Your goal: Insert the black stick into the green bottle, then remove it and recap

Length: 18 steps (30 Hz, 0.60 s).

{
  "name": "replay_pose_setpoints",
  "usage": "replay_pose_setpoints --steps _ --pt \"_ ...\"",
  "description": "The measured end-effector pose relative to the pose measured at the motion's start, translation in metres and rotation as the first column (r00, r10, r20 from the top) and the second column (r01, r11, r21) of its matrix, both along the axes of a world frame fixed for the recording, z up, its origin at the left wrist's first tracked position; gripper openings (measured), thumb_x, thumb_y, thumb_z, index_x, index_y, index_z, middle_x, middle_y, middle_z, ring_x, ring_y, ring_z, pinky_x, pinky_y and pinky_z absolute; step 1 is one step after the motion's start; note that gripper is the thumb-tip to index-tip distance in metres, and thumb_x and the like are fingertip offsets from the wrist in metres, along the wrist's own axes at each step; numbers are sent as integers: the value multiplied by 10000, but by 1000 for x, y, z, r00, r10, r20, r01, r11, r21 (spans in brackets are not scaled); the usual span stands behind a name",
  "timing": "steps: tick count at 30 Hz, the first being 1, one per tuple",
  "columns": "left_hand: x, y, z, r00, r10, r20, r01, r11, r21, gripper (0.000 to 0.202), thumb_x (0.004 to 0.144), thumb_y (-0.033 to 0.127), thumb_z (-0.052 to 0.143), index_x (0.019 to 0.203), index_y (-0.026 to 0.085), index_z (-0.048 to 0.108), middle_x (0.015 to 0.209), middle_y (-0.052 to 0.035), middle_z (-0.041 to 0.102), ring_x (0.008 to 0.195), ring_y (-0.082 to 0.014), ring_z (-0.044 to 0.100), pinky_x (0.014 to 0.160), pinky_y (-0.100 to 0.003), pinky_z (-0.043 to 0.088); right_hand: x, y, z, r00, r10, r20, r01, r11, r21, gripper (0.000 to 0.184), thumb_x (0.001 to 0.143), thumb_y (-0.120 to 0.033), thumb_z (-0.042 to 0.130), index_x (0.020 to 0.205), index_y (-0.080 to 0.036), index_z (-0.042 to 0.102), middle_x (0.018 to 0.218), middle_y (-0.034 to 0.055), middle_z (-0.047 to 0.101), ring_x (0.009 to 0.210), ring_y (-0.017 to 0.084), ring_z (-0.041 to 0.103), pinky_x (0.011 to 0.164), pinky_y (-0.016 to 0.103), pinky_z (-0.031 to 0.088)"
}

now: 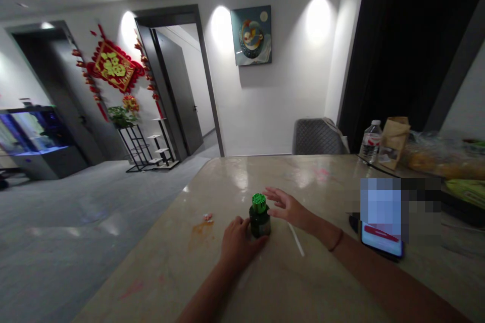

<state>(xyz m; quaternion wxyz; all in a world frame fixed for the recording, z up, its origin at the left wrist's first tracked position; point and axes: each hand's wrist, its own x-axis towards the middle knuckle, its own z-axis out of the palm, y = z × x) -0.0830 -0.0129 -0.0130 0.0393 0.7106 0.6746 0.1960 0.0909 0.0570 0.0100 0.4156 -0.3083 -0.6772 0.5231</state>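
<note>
A small dark green bottle point(259, 221) with a bright green ribbed cap stands upright on the beige marble table point(235, 282). My left hand point(238, 245) is wrapped round its lower body from the near side. My right hand point(287, 207) hovers just right of the cap, fingers stretched out and apart, holding nothing; a thin band circles that wrist. A white stick point(296, 239) lies on the table under my right forearm.
A phone point(381, 240) with a lit screen lies at the right. A water bottle point(370, 142), a brown paper bag point(394, 140) and bagged food sit at the far right. An orange smear point(201, 228) marks the table left of the bottle. A grey chair point(317, 136) stands beyond.
</note>
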Motion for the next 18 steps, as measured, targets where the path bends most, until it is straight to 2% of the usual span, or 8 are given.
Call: replay_pose_setpoints --steps 2,5,8,10,14,16,18 --pt "0 0 0 1000 -1 2 1 1000 -2 473 653 551 548 989 222 599 873 -48 546 885 -204 528 739 -279 362 -9 -2 4 999 45 -20 -45 999 12 698 595 -257 687 1229 -208 400 1251 104 505 1166 207 454 1000 413 302" --pt "-1 1 1 1000 -2 -2 2 1000 -13 475 654 549 548 997 223 593 877 -50 551 888 -212 528 740 -285 362 -19 -3 6 998 62 3 -62 996 60 613 612 -236 672 1178 -194 439 1117 82 585 1062 191 533 970 386 350" --pt "0 1 0 1000 -6 -7 6 1000 -20 489 655 556 543 1005 216 584 887 -57 560 898 -223 528 744 -293 364 -25 -4 6 994 -58 96 39 981 193 549 594 -230 685 1105 -195 488 1083 63 585 1028 186 536 962 378 355" --pt "0 1 0 1000 -6 -7 6 1000 -23 494 655 559 543 1006 213 578 897 -59 564 904 -226 529 751 -296 364 -24 -5 6 982 -135 129 98 961 260 576 574 -262 709 1103 -205 489 1122 60 559 1055 190 509 971 381 340" --pt "-3 1 0 998 -28 64 28 1000 -13 550 631 533 585 1064 199 532 926 -61 574 898 -221 532 764 -298 371 -6 -2 6 965 -189 184 136 955 265 576 639 -376 668 1150 -204 465 1099 73 562 1058 190 507 933 365 369" --pt "-7 0 0 987 -72 144 75 997 -15 641 600 488 634 1144 193 469 942 -58 582 880 -205 538 770 -291 380 13 0 3 907 -259 332 174 949 264 464 725 -416 574 1115 -176 502 1053 100 578 1008 197 537 883 352 399" --pt "-11 0 0 972 -95 217 107 993 -44 670 601 436 647 1183 196 419 922 -46 595 846 -186 549 764 -282 390 34 2 -3 721 -380 580 243 922 302 447 712 -426 578 1057 -143 555 1027 141 584 979 242 548 852 376 402"
